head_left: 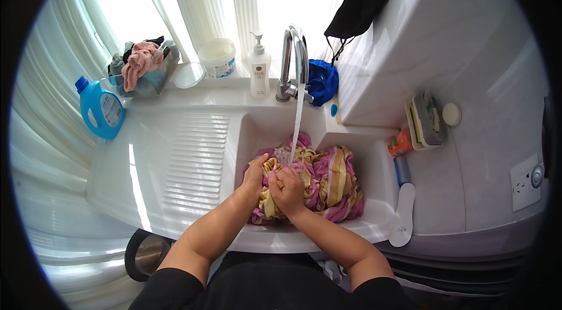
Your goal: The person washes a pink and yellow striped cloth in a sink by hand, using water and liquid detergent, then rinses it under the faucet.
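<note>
A bundle of wet cloth [335,178], patterned in pink, yellow and tan, fills the bottom of the white sink basin [374,193]. My left hand [255,173] grips the cloth at its left side, palm turned inward. Close beside it, my right hand [287,190] is closed around a bunched fold of the same cloth. From the curved chrome faucet [301,52] a stream of water [297,123] runs down onto the cloth just beyond my hands. The cloth's exact kind cannot be made out.
A ribbed washboard [196,161] is moulded left of the basin. Along the back stand a blue detergent bottle [104,108], a box of clothes [143,70], a white tub [217,58] and a pump bottle [259,70]. A brush [403,205] lies at the right edge.
</note>
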A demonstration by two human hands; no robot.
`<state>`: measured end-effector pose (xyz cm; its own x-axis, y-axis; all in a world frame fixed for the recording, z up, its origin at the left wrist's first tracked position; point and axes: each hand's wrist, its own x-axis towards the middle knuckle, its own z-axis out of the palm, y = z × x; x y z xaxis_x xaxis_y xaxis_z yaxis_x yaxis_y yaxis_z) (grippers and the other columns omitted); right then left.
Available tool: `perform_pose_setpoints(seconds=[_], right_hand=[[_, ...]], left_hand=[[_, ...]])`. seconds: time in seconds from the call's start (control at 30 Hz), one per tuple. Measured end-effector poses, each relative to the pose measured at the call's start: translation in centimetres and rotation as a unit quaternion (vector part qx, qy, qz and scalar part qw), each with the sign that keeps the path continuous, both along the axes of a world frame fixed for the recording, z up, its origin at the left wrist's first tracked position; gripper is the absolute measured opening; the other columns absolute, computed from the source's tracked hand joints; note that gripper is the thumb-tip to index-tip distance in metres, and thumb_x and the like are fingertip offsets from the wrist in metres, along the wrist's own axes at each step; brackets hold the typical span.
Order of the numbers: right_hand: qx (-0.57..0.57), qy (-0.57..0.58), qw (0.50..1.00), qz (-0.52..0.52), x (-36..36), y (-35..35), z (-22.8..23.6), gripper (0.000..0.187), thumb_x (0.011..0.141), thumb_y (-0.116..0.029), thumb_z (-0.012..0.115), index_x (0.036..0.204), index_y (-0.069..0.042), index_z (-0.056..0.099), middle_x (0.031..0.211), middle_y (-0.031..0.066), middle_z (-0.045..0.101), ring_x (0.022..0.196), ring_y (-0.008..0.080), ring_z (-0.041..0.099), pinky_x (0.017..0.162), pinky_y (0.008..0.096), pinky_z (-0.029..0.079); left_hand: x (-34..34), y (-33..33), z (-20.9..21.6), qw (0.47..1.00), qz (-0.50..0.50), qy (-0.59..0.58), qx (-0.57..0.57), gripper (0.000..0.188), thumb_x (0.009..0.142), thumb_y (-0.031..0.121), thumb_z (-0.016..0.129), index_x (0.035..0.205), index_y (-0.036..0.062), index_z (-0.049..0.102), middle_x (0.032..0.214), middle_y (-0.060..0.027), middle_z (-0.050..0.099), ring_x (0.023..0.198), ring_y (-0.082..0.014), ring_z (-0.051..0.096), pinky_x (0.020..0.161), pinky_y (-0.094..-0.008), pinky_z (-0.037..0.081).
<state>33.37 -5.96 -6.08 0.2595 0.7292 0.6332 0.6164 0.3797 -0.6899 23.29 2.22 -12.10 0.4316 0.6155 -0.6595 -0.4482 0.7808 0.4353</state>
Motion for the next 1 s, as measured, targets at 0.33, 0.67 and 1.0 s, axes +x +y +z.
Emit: perform_pose_setpoints(seconds=[0.33, 0.67, 1.0], right_hand=[[-0.204, 0.046, 0.977, -0.046, 11.4, 4.2, 1.7, 0.032, 0.080, -0.031, 0.073, 0.090, -0.002, 0.064, 0.086, 0.0145, 0.064, 0.081, 0.0323, 0.060, 0.072, 0.0395, 0.047], [-0.278, 0.164, 0.939, 0.120, 9.1, 1.9, 5.5, 0.053, 0.074, -0.019, 0.079, 0.119, -0.001, 0.058, 0.110, 0.0116, 0.066, 0.106, 0.0174, 0.061, 0.089, 0.0329, 0.048], [-0.379, 0.473, 0.761, 0.230, 14.0, 2.0, 3.0, 0.059, 0.072, 0.002, 0.058, 0.130, -0.003, 0.049, 0.121, 0.0106, 0.058, 0.109, 0.0224, 0.058, 0.094, 0.0336, 0.046]], left_hand=[[0.7, -0.8, 14.9, 0.882, -0.098, 0.204, 0.414, 0.027, 0.086, 0.022, 0.070, 0.095, -0.0017, 0.061, 0.087, -0.0070, 0.065, 0.074, -0.0108, 0.063, 0.066, -0.0239, 0.052], [1.7, 1.1, 13.9, 0.748, -0.113, 0.313, 0.575, 0.087, 0.071, 0.054, 0.077, 0.129, -0.0008, 0.045, 0.125, -0.0184, 0.053, 0.113, -0.0283, 0.053, 0.096, -0.0362, 0.043], [1.3, 1.0, 2.3, 0.988, -0.027, -0.090, 0.120, 0.028, 0.090, 0.020, 0.058, 0.111, 0.0014, 0.053, 0.103, -0.0126, 0.062, 0.092, -0.0243, 0.064, 0.087, -0.0353, 0.051]])
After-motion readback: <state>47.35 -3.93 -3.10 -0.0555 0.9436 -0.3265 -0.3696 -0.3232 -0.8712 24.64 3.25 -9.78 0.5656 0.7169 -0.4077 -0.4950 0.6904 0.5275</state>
